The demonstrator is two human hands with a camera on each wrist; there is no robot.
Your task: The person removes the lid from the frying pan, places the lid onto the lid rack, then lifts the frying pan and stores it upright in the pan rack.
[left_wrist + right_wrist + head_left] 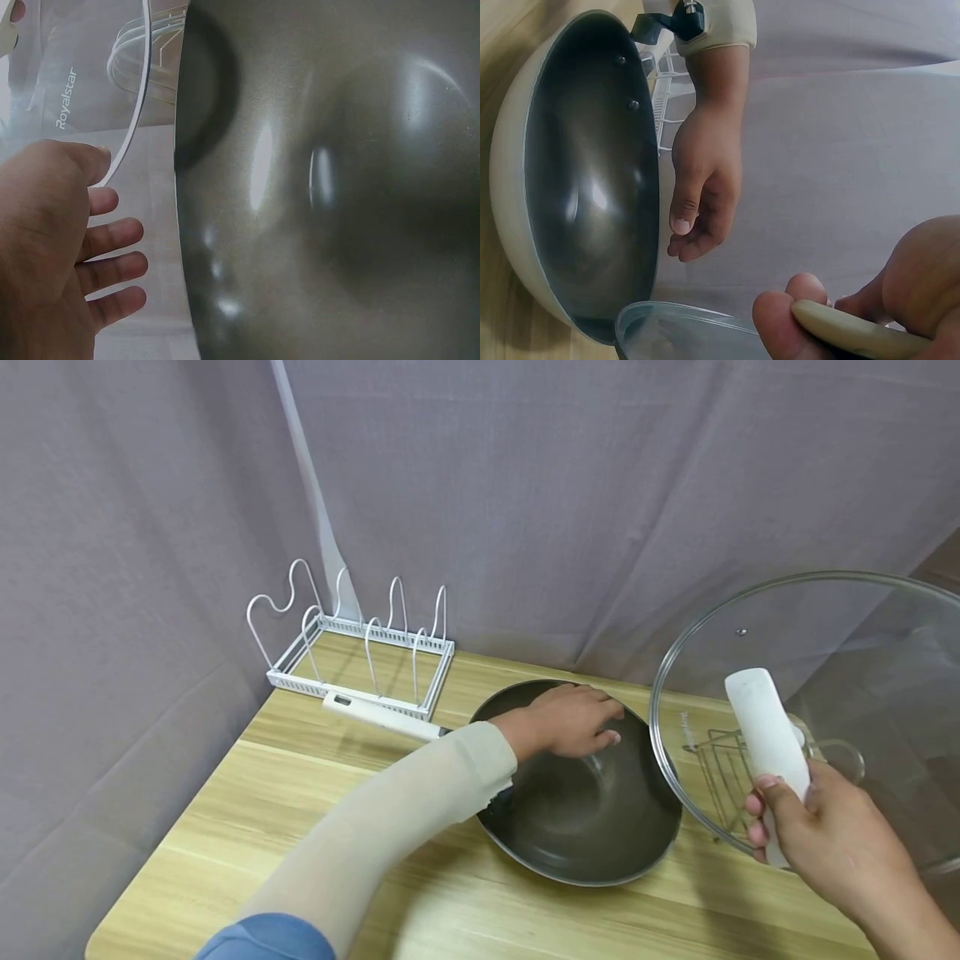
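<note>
A dark-lined wok (577, 835) with a long white handle (386, 717) sits on the wooden table, its inside bare. Over its far part is my left hand (577, 720), fingers relaxed and holding nothing. In the right wrist view that left hand (709, 176) hangs beyond the wok's rim, apart from it. My right hand (840, 835) grips the white upright handle (765, 727) of a large glass lid (855, 635), held raised and tilted right of the wok. The lid's metal-edged rim overlaps the wok's right side in the head view.
A white wire pan rack (438, 681) with several upright loops stands at the back left, close to the wok handle's end. Through the glass, a smaller wire rack (723, 777) shows on the table at right. Grey cloth (510, 527) hangs behind the table (247, 810).
</note>
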